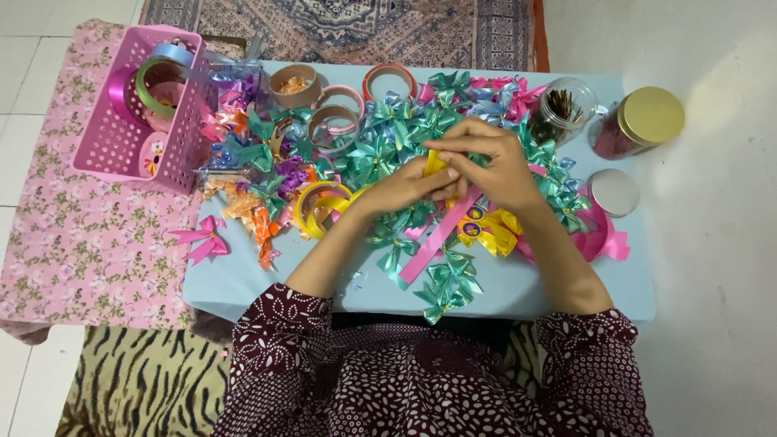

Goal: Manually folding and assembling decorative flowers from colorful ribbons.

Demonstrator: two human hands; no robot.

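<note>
Patterned maroon sleeves [421, 380] lie nearest the camera, at the edge of a pale blue worktop [518, 291]. Left hand [409, 184] and right hand [490, 158] meet above it, fingers pinched narrowly on a yellow ribbon [435, 162] between them. Risk: the slick ribbon may slip and unfold, and a forearm may sweep the teal bows [445, 283] off the near edge.

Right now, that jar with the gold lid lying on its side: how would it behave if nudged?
The gold-lidded jar looks round and lies on its side, so it would probably roll. It sits near the table edge, so it might drop off. Weight can't be judged.
</note>
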